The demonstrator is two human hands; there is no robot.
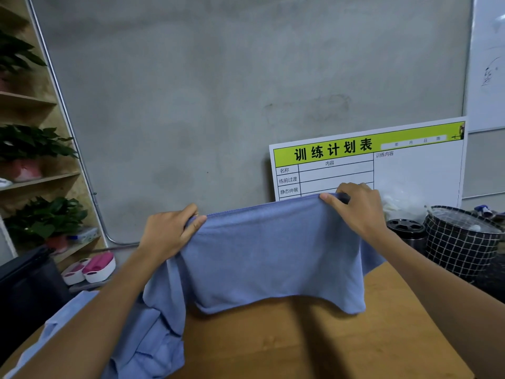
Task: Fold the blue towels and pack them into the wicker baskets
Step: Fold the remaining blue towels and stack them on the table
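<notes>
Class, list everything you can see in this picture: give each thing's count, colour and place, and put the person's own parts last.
Blue cloth towel: one, held up over the table.
More blue cloth: crumpled, count unclear, table's left.
Wooden table: one, brown, foreground.
White planning board with green header: one, against the wall.
Black checked basket: one, right.
Green potted plants: three, left shelves.
Left hand: grips towel's top edge.
Right hand: grips towel's top edge.

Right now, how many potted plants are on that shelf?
3, each on its own level of the shelf at left: top plant, middle plant, bottom plant. The frame edge cuts the shelf, so more may be hidden.
</notes>
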